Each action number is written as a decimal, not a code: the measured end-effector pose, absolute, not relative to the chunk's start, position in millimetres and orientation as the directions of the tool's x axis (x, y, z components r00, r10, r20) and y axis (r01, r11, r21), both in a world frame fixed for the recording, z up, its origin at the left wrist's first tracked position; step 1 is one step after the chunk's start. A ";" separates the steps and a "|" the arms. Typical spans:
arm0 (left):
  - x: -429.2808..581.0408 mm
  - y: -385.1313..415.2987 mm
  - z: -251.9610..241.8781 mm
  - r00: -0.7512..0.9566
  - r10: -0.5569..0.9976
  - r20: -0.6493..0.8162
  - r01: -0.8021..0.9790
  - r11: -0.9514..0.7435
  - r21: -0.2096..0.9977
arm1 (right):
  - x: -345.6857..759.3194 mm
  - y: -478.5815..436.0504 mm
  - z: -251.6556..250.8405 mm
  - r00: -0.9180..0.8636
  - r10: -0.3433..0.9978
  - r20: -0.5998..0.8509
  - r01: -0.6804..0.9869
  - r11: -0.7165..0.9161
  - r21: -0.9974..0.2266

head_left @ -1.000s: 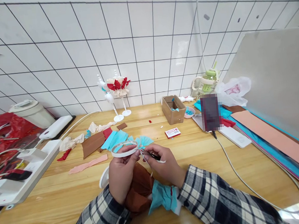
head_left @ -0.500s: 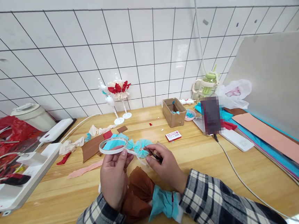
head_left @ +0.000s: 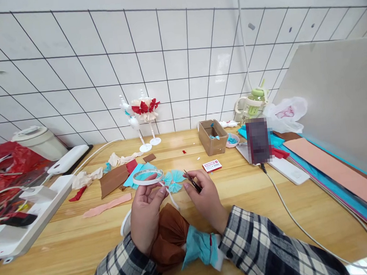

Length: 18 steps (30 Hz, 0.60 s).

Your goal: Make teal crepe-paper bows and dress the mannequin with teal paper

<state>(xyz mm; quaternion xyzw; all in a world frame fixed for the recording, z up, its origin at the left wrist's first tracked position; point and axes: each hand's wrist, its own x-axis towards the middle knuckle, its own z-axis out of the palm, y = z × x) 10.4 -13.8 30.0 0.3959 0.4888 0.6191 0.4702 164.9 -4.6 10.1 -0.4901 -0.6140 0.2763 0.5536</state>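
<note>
My left hand (head_left: pixel 147 217) pinches a narrow roll of white tape (head_left: pixel 149 181) over the table, and a loose strip (head_left: pixel 172 198) hangs from it. In my right hand (head_left: pixel 206 197) is a dark, slim pair of tweezers (head_left: pixel 192 181), the points facing up and left, apart from the tape. Below my hands lies a form dressed in gathered brown crepe paper (head_left: pixel 172 234) and blue crepe paper (head_left: pixel 199 247); my left hand partly hides it. Just beyond the tape are pleated light-blue paper pieces (head_left: pixel 174 181).
Two white mannequin stands (head_left: pixel 145 147) are by the tiled wall. A cardboard box (head_left: pixel 214 142), a staples box (head_left: pixel 212 166) and a blurred-out device (head_left: pixel 259 141) are to the right. Paper scraps (head_left: pixel 113 181) and a power strip (head_left: pixel 33 223) lie left. Paper sheets (head_left: pixel 334 171) line the right edge.
My left hand and the tape roll have shifted slightly right. The tweezers have come away from the tape strip, which now hangs down freely.
</note>
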 end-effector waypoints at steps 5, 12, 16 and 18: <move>10.5 -13.8 30.0 -0.268 0.959 0.090 -0.182 -0.142 0.973 | 170.5 -10.1 20.1 0.133 0.875 0.466 0.304 0.411 -0.859; 11.7 -14.8 30.5 -0.262 0.959 0.105 -0.079 -0.130 0.988 | 166.1 -16.5 22.3 -0.258 0.901 0.348 0.338 0.421 -0.841; 12.7 -16.5 31.7 -0.251 0.960 0.128 -0.037 -0.141 0.989 | 163.5 -11.3 13.6 -0.288 0.915 0.283 0.395 0.382 -0.835; 12.9 -16.6 31.7 -0.251 0.959 0.130 -0.020 -0.140 0.990 | 164.0 -9.8 10.6 -0.298 0.920 0.255 0.414 0.365 -0.834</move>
